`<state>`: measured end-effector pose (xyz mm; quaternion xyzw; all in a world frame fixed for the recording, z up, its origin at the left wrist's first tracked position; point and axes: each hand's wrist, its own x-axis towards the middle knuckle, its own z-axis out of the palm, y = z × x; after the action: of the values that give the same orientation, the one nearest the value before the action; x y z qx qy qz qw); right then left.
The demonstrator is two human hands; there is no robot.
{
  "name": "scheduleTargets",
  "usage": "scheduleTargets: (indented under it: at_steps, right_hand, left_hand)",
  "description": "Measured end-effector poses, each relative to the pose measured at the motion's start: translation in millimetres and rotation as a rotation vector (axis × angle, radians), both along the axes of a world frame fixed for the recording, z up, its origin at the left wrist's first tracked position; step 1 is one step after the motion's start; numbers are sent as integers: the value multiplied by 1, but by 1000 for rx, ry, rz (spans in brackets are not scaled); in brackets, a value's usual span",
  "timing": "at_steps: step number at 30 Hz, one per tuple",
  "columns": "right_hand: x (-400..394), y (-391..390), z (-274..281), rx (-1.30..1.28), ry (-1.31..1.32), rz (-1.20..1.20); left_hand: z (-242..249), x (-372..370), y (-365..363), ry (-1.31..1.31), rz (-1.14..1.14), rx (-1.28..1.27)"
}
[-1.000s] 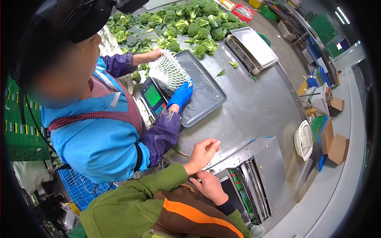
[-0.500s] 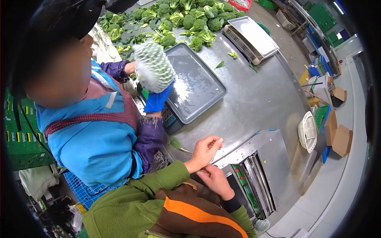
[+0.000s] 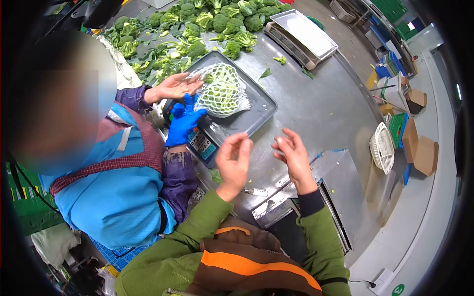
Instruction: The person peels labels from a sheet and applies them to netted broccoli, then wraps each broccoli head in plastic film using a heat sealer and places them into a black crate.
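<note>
My left hand (image 3: 234,160) is raised over the steel table near the front edge of the grey tray (image 3: 264,121), fingers bent and apart, holding nothing. To its right, my right hand (image 3: 295,157) hovers above the metal, open and empty, with its fingers curled toward the left one. White netting wraps a broccoli head (image 3: 222,93) lying on the tray, which rests on a scale (image 3: 201,144). A co-worker's bare hand (image 3: 177,87) and blue-gloved hand (image 3: 183,121) are beside it, both spread. A knife (image 3: 256,191) lies below my hands.
Loose broccoli (image 3: 222,22) is heaped at the back of the table (image 3: 321,106). A second scale with a pale tray (image 3: 305,33) stands at the back right. A wrapping machine (image 3: 340,182) is at front right, beyond it a white basket (image 3: 382,148) and cardboard boxes (image 3: 424,155).
My hands have moved apart and up from being close together. The co-worker has put the netted broccoli down on the tray and let go. The view has shifted slightly.
</note>
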<state>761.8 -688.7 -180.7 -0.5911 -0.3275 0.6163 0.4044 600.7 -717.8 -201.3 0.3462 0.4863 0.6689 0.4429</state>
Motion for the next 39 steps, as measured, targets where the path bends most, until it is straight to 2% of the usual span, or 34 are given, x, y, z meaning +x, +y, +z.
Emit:
scheduleTargets:
  at_steps: [2,4,6,8,10,12,13,14,16,17,19,20,21,22,24,25,26,27,28,30,32,34,36,39]
  right_hand:
    - [-9,21,-6,17,0,-17]
    - [-18,41,-11,-6,33,27]
    - [-26,59,-21,-31,28,56]
    - [-36,70,-27,-49,23,93]
    - [-45,83,-28,-48,-25,124]
    - [-50,96,-36,-24,-27,168]
    - [-58,101,-34,23,-84,143]
    - [-64,106,-31,71,-141,117]
    - [-74,112,-26,49,-88,174]
    - [-83,117,-28,-16,21,199]
    - [-92,124,-24,-68,197,272]
    - [-99,128,-25,-64,203,219]
    - [-100,121,-20,-34,255,212]
    - [-101,120,-20,-12,305,199]
    - [-102,120,-33,-30,303,150]
    - [-98,119,-55,114,274,138]
    - [-91,111,-42,259,234,121]
    - [-76,91,-31,253,236,61]
    - [-57,68,-26,275,379,-5]
    - [-10,27,-4,269,475,-110]
    - [48,-13,4,277,479,-141]
    - [106,-59,7,405,441,-185]
    - [158,-109,33,510,490,-220]
    - [229,-179,42,444,218,-498]
  left_hand:
    - [6,-15,27,342,226,176]
    - [8,-32,54,447,402,220]
    - [16,-52,78,555,493,147]
    - [14,-73,100,691,552,44]
    - [-8,-94,122,728,525,26]
    - [-17,-107,137,926,518,-95]
    - [-18,-114,141,825,375,-187]
    - [-20,-121,146,829,377,-173]
    - [-21,-129,153,510,192,-413]
    - [-16,-129,153,407,112,-418]
    - [-63,-143,169,329,53,-426]
    - [-59,-142,173,246,-7,-450]
    - [-52,-134,161,248,-6,-437]
    - [-58,-122,159,244,85,-307]
    - [-64,-112,158,197,130,-174]
    - [-56,-105,151,236,122,-140]
    - [-47,-94,146,238,98,-133]
    - [-39,-80,136,220,100,-30]
    - [-26,-60,119,198,98,79]
    - [0,-10,97,162,54,195]
    - [28,49,73,207,-58,199]
    - [38,109,48,95,-318,203]
    - [44,168,20,88,-511,249]
    - [32,263,-14,66,-690,279]
